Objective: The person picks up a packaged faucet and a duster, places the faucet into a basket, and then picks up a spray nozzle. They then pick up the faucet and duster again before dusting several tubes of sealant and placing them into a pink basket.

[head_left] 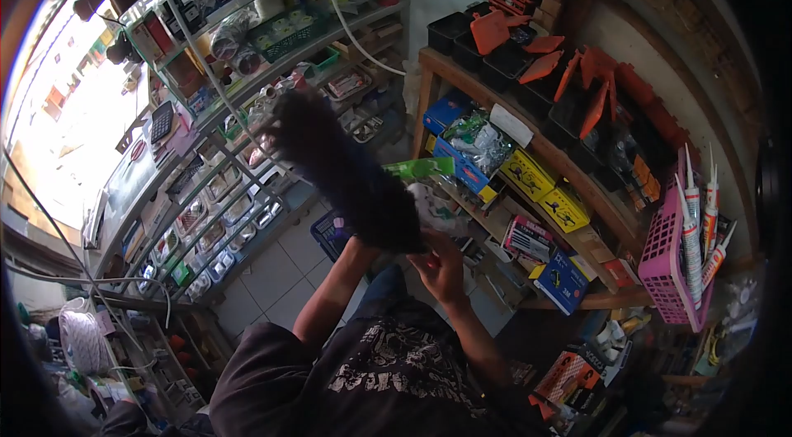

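Observation:
A dark, fluffy duster (351, 165), smeared by motion, slants across the middle of the head view, its upper end toward the display shelves. My right hand (439, 268) is at its lower end, fingers curled in against it, with a small red spot showing at the fingertips. My left hand (361, 252) comes up to the same lower end from the other side; the dark fibres cover its fingers. Just past the duster, a bright green packet (422, 167) sticks out to the right. A white plastic bag (437, 210) shows behind my right hand.
Glass display shelves (272, 33) with small goods curve along the left. Black bins with orange lids (540, 66) top a wooden shelf at right, above yellow boxes (528, 177). A pink basket (667, 272) holds sealant tubes. Cables hang overhead; a rope spool (82, 338) stands lower left.

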`<state>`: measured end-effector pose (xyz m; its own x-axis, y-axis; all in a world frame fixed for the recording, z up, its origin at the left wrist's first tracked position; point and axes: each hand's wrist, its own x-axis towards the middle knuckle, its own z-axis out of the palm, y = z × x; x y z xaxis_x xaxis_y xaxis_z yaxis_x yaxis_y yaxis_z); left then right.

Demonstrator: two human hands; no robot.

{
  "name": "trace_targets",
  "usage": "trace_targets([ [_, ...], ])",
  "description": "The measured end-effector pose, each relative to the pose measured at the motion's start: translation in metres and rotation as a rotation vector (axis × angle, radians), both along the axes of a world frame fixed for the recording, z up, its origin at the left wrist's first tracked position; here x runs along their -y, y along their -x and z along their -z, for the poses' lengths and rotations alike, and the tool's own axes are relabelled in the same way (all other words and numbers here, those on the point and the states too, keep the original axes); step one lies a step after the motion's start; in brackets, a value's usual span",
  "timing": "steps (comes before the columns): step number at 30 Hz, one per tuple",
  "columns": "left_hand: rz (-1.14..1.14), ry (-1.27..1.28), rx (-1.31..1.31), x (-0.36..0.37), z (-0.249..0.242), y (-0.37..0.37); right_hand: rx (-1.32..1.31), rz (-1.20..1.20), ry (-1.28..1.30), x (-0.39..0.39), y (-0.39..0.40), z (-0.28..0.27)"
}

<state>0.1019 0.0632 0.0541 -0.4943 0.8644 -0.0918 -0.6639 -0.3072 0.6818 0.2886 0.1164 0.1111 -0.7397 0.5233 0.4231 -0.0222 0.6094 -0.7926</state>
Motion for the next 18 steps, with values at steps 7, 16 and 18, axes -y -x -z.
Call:
trace_targets([
  [7, 0.659, -0.735, 0.362, -0.001, 0.032, 0.055, 0.005, -0.021, 0.592, 0.009, -0.034, 0.027],
  [16, -0.017, -0.116, 0.133, -0.015, -0.031, 0.027, 0.129, 0.080, 0.602, 0.047, -0.077, 0.061],
  [18, 0.119, -0.015, 0.034, -0.009, -0.058, -0.005, 0.094, 0.110, 0.759, 0.046, -0.073, 0.050],
])
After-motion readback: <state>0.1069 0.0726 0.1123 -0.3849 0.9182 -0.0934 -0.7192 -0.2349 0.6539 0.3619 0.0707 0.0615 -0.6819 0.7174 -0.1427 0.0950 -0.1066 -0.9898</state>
